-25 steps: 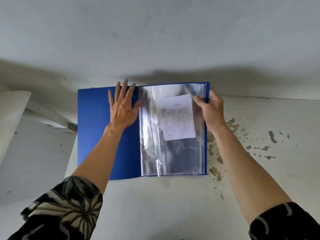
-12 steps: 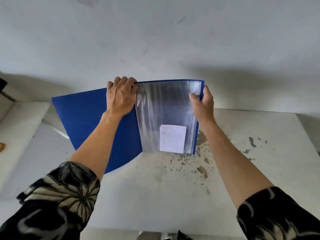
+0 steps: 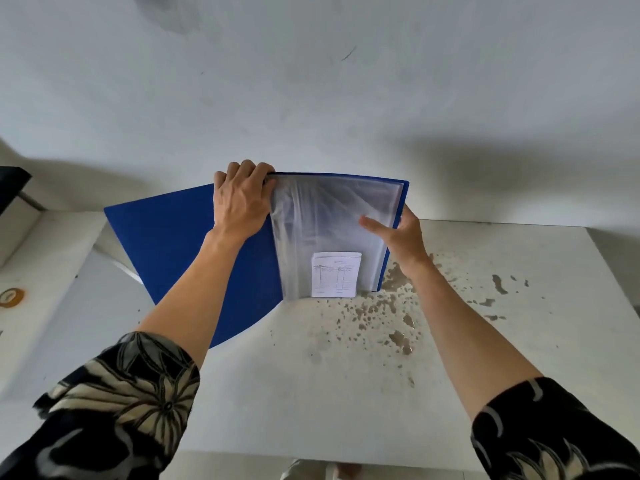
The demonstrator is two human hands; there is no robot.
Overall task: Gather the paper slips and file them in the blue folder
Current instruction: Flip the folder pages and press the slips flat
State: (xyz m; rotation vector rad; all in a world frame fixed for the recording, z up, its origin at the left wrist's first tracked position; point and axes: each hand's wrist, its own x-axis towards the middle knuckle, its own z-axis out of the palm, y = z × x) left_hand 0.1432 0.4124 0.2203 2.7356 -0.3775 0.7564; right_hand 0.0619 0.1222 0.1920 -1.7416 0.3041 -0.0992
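Blue folder (image 3: 180, 251) at centre of frame, open and stood on its lower edge on the white table (image 3: 311, 393), front cover swung out toward the left of the frame, back cover upright at right. Clear sleeves (image 3: 329, 220) fanned between the covers, facing the camera. Paper slip (image 3: 334, 275) inside the front sleeve, at its bottom, just right of centre; printed table lines visible, text too small to read. Left hand (image 3: 240, 199) at upper centre, fingers curled over the top edge of the folder at the spine, closed around that edge. Right hand (image 3: 398, 233) at centre right, gripping the right edge of the sleeves and back cover, thumb laid across the front of the plastic, remaining fingers hidden behind the folder. Brown stains (image 3: 391, 317) scattered on the table below and right of the folder. Roll of tape (image 3: 12, 296) at far left edge of frame, on a lower surface. Patterned dark sleeves (image 3: 131, 386) at both lower corners. Plain grey wall (image 3: 311, 81) filling the upper half of the frame
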